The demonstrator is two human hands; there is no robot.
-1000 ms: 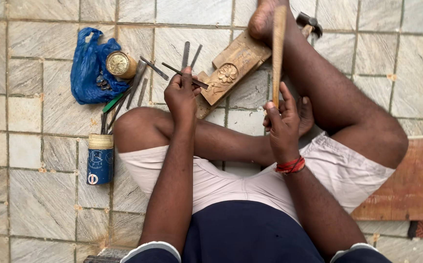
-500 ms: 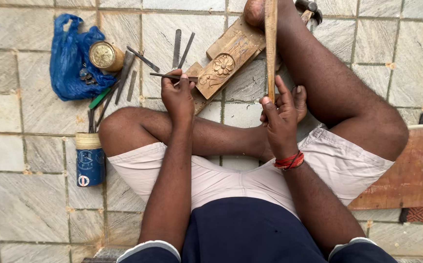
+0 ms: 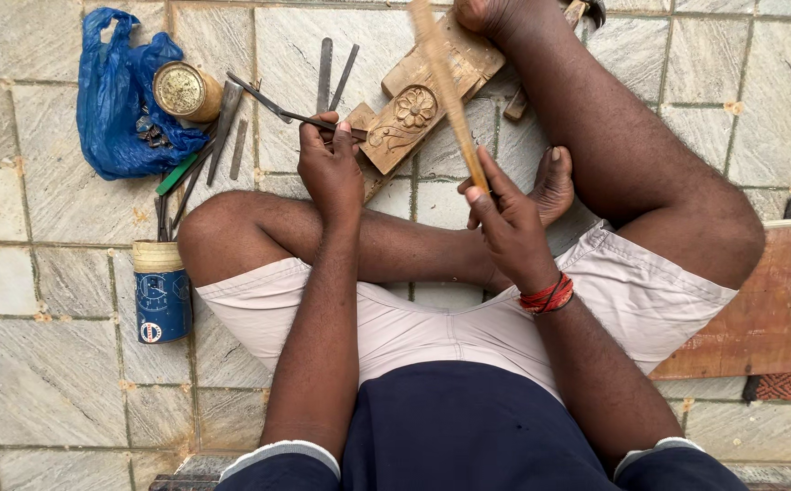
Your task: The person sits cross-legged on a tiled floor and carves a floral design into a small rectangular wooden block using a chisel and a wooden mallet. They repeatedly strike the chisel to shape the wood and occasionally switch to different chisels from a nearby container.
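While the wooden stick (image 3: 445, 86) blurred and tilted from the upright it had half a second before, I judged a blow was under way. Far left on the stone-tiled floor (image 3: 40, 382) lay a crumpled blue plastic bag (image 3: 113, 100), a round brass tin (image 3: 181, 89), loose steel chisels (image 3: 231, 114) and a blue can (image 3: 162, 295). The left hand (image 3: 330, 168) had its fingers pinched around a thin chisel (image 3: 309, 118) set against the carved block (image 3: 413, 114), its flower relief pale and smooth. The right hand (image 3: 504, 223) had fingers wrapped around the stick.
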